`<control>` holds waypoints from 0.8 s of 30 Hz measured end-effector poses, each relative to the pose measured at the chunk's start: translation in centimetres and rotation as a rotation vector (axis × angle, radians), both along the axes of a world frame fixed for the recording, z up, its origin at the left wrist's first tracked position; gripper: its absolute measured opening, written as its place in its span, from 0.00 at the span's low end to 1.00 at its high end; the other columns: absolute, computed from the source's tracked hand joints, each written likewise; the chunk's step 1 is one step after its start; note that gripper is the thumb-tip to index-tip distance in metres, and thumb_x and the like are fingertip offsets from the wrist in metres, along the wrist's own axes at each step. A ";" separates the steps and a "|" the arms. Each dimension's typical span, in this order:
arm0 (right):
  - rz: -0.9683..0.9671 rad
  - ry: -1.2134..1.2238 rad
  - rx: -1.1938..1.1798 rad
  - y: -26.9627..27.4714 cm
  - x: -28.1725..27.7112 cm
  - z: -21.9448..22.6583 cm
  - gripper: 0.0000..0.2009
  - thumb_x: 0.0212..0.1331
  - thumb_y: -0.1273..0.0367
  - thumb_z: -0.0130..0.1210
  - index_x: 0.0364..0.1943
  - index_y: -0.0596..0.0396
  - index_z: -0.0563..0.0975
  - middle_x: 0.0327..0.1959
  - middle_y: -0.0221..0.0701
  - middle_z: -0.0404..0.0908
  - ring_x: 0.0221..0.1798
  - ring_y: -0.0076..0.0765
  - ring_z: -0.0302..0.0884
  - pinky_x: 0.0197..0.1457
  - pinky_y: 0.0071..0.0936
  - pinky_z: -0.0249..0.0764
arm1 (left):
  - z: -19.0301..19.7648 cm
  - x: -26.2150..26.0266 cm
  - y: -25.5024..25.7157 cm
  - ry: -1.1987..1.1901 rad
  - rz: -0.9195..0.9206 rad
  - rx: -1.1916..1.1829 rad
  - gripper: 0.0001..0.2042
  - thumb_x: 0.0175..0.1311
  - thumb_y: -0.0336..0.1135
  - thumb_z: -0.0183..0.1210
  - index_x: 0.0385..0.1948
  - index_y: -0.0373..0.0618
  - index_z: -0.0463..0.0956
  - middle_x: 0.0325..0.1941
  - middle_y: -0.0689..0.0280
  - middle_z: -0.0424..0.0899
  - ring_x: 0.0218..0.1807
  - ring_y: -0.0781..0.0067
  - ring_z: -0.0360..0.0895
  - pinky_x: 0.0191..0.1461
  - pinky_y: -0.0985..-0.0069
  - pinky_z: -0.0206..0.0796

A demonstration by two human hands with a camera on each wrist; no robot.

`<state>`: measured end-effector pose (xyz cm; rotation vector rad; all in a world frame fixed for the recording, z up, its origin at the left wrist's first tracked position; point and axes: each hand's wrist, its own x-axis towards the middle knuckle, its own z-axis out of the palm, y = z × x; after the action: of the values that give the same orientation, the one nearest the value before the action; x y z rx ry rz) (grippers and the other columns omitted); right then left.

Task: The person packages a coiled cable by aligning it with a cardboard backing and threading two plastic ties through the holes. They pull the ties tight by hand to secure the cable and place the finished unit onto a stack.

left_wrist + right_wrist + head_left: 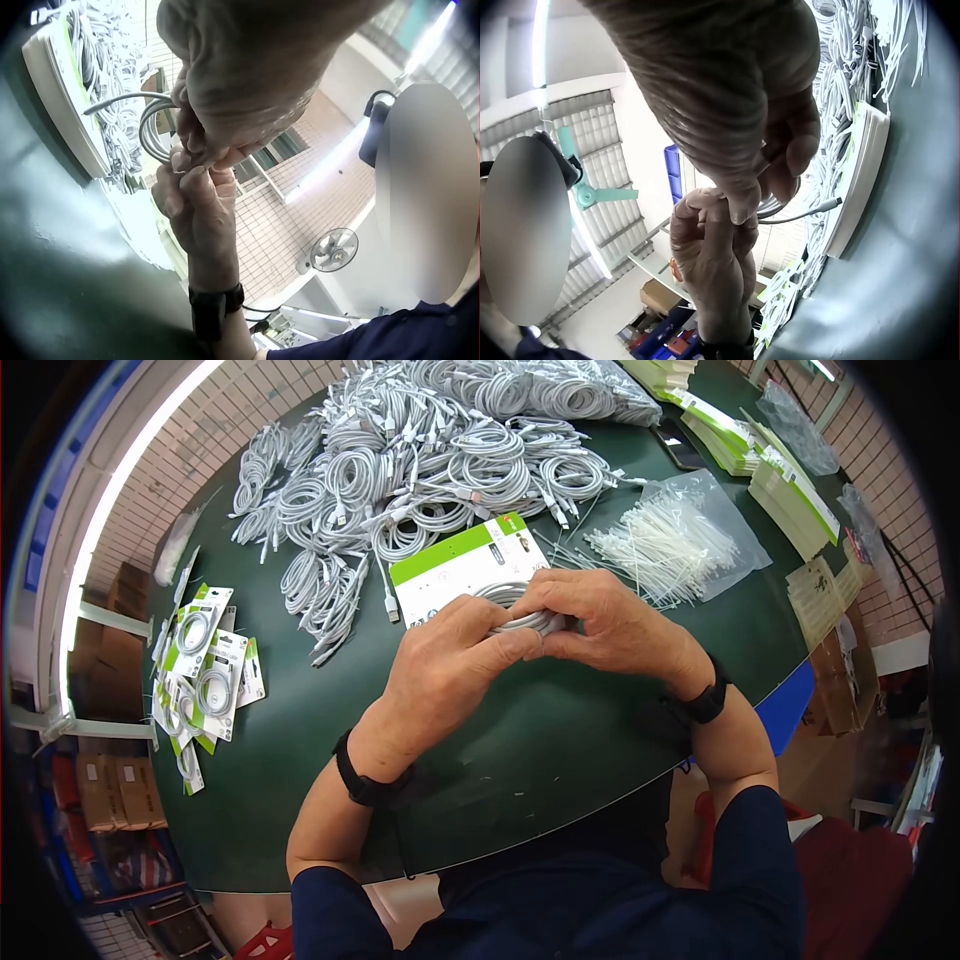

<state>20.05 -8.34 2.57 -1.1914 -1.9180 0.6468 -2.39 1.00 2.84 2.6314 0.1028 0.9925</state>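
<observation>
A coiled light-grey cable (pixel 508 592) is gripped between both hands, held up over the table's middle. My left hand (pixel 435 660) pinches the coil from the left, its thumb close to the right thumb. From the other side my right hand (pixel 610 622) holds the same coil with thumb and bent fingers. One cable end (pixel 120 100) sticks out past the fingers in the left wrist view; a plug (pixel 826 206) shows in the right wrist view. Just beyond the hands lies a stack of white cards (pixel 435 580) with a green top band. The fingers hide part of the coil.
A large heap of coiled cables (pixel 400 470) covers the table's far side. Carded cables (pixel 205 670) lie in a pile at the left. White cable ties (pixel 670 545) spill from a clear bag on the right, near more green-edged cards (pixel 790 500) and a phone (pixel 680 445).
</observation>
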 end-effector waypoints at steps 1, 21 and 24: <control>0.015 0.014 -0.003 0.1 0.2 0.0 0.18 0.58 0.68 0.74 0.52 0.56 0.83 0.43 0.36 0.86 0.40 0.40 0.84 0.42 0.33 0.79 | 0.3 0.0 -0.2 0.019 0.007 0.010 0.13 0.55 0.27 0.69 0.42 0.54 0.87 0.35 0.67 0.82 0.36 0.65 0.82 0.34 0.68 0.77; -0.045 0.193 0.290 0.1 0.5 -1.5 0.20 0.54 0.76 0.77 0.43 0.54 0.74 0.53 0.50 0.89 0.48 0.40 0.91 0.47 0.31 0.86 | 2.0 -0.3 -0.5 -0.151 0.002 -0.222 0.15 0.56 0.16 0.69 0.44 0.44 0.87 0.34 0.62 0.84 0.34 0.64 0.84 0.36 0.71 0.76; -0.016 0.120 0.456 0.5 0.8 -1.5 0.20 0.53 0.78 0.77 0.44 0.54 0.75 0.52 0.53 0.89 0.52 0.46 0.91 0.48 0.34 0.87 | 2.1 -0.6 -0.5 -0.157 -0.009 -0.221 0.15 0.56 0.17 0.69 0.44 0.44 0.87 0.34 0.62 0.84 0.34 0.63 0.85 0.37 0.69 0.77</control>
<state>20.88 -7.86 1.10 -0.8568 -1.8236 0.2423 -2.97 0.45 4.95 2.3449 0.1546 1.1128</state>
